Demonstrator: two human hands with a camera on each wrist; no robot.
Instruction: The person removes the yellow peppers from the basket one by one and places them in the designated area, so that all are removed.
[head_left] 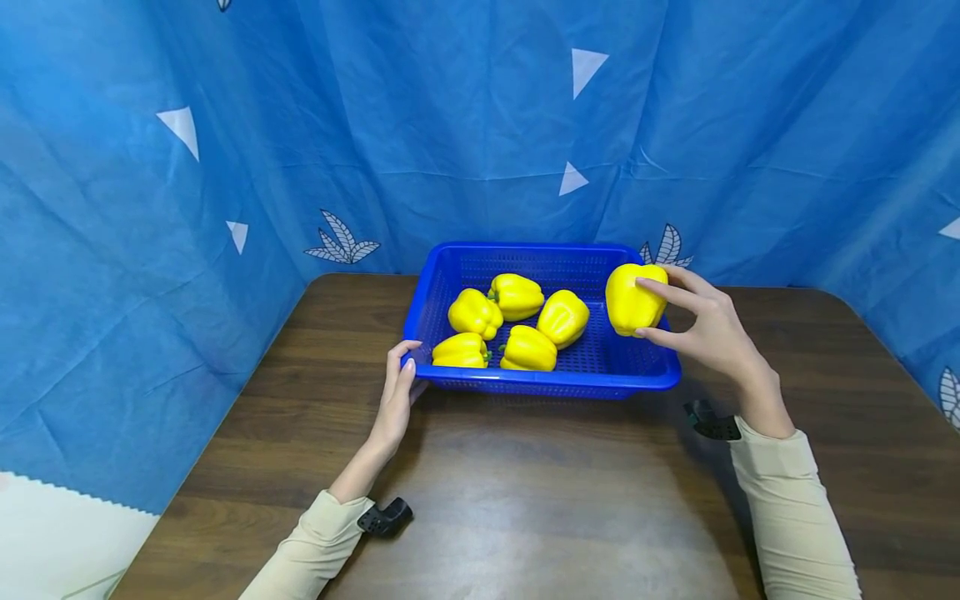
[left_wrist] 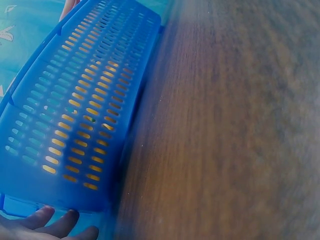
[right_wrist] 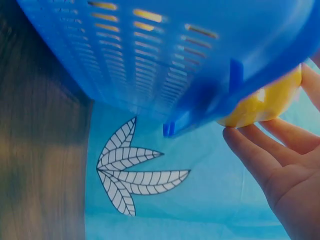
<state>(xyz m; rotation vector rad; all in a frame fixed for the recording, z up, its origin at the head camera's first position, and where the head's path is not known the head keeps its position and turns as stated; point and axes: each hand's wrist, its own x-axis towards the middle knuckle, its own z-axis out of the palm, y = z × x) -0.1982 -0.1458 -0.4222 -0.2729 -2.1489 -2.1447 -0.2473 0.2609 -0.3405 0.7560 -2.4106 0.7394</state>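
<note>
A blue plastic basket (head_left: 540, 377) with slotted walls stands on the table, several yellow bell peppers (head_left: 562, 319) lying in its left and middle part. My left hand (head_left: 393, 400) grips its front left corner, thumb at the rim; in the left wrist view those fingers (left_wrist: 60, 224) show at the basket's end wall. Over the basket's right end, my right hand (head_left: 708, 325) holds another yellow bell pepper (head_left: 630, 300) between thumb and fingers. The right wrist view shows this pepper (right_wrist: 270, 102) partly hidden behind the basket rim, with fingertips against it.
The brown wooden table (head_left: 555, 500) extends in front of the basket and to both sides. Close behind it hangs a blue cloth (head_left: 465, 125) with white triangles and leaf prints. A black wrist camera (head_left: 386, 517) sits at the left cuff, another camera (head_left: 711, 421) at the right.
</note>
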